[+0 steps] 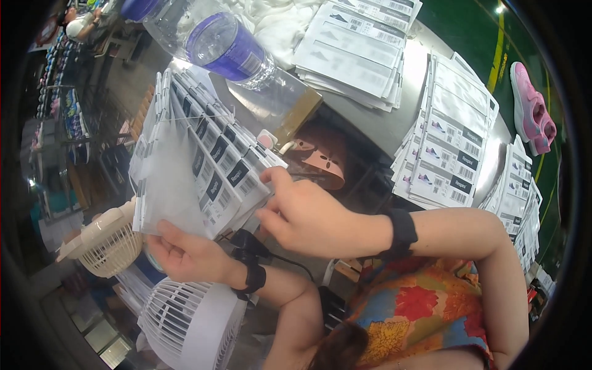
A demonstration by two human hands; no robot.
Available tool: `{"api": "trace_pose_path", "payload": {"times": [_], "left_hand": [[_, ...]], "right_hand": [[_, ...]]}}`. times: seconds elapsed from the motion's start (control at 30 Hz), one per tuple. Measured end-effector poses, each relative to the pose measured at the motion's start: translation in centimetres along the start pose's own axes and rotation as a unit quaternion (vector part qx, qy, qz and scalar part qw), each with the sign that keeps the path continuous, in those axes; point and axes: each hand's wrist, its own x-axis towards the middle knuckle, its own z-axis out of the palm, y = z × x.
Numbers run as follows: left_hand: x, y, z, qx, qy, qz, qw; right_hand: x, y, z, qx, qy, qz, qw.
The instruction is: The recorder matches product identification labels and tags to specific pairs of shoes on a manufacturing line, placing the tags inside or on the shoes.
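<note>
1 translucent sheet [169, 182] is pinched by its lower edge in my left hand [194, 256]; the thumb and index finger of my right hand [317, 219] stand apart at the bundled labels' [217, 151] right edge, near a purple-labelled bottle [225, 46].

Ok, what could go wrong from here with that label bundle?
1. The bundle of label sheets looks loosely spread, and the left hand holds it near a lower corner, so sheets might slip out of line.
2. The white fan and beige fan are close by; if running, which I can't tell, they could ruffle the sheets.
3. The clear bottle with a purple label is nearby; a wide swing might knock it.
</note>
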Motion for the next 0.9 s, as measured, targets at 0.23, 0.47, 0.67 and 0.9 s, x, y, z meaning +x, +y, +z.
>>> {"api": "trace_pose_path", "payload": {"times": [0.23,0.47,0.67,0.9], "left_hand": [[1.9,0.9,0.2,0.023,0.01,-0.01,1.0],[3.7,2.3,0.5,-0.006,-0.028,0.011,1.0],[2.9,2.3,1.3,-0.034,-0.037,0.023,0.998],[-0.2,2.7,3.3,0.0,-0.055,0.063,0.996]], "right_hand": [[1.6,0.3,0.7,-0.241,0.016,-0.052,0.969],[3.1,0.7,0.4,-0.195,0.12,-0.151,0.962],[-0.2,-3.4,-4.0,-0.161,0.115,-0.154,0.968],[-5.9,-3.5,-11.7,-0.024,0.079,-0.061,0.995]]}}
